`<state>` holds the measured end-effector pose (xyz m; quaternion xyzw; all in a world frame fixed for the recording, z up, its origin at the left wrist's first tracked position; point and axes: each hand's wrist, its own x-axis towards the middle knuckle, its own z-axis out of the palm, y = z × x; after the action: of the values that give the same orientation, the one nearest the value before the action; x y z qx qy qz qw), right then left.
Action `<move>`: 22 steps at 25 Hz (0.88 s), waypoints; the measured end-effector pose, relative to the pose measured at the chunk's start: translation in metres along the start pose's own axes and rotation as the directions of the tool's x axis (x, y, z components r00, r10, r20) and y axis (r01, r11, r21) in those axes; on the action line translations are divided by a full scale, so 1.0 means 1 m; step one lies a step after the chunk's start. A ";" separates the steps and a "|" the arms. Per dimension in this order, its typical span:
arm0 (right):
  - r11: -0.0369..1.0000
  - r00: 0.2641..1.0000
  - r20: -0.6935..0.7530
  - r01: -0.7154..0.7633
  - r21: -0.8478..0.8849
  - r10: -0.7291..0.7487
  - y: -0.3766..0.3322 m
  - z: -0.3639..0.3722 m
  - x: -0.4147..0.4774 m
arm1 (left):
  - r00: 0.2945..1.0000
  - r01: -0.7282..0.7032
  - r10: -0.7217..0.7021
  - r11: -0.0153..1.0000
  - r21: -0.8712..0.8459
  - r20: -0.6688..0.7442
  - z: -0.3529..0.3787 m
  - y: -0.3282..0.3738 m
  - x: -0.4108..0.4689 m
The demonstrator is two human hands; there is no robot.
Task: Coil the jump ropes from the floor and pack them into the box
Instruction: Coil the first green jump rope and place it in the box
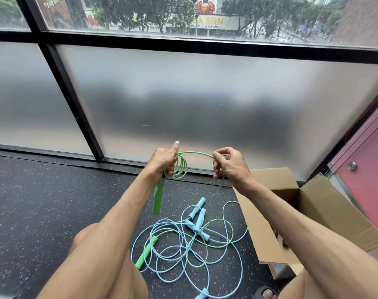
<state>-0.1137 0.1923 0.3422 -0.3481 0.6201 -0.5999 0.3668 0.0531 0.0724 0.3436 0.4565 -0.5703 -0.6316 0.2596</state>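
Here, thin green jump rope [180, 167] in small loops, foam handle [157, 199] dangling.

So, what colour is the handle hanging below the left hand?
Green; the handle shows best in the head view.

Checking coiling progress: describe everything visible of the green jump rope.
The thin green plastic-looking jump rope is partly coiled: several loops gathered in the left hand, one green handle hanging below it. The right hand pinches the cord, which trails down to the speckled floor, where a second green handle lies among pale blue ropes.
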 end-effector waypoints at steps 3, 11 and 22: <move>0.941 0.993 -0.050 0.082 -0.327 -0.104 0.006 -0.011 0.009 | 0.986 0.038 -0.048 0.997 0.065 0.157 0.002 0.003 -0.007; 0.963 0.999 -0.024 0.021 -0.267 -0.028 0.008 -0.007 0.004 | 0.748 0.173 0.061 0.944 -0.282 0.661 0.013 0.019 -0.022; 0.948 0.878 0.375 -0.225 -0.223 0.297 0.014 0.009 -0.015 | 0.946 -0.202 0.323 0.680 -0.705 0.041 0.010 0.020 -0.006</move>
<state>-0.0985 0.2014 0.3283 -0.4077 0.6216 -0.4039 0.5332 0.0431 0.0780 0.3640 0.1868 -0.3717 -0.7891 0.4520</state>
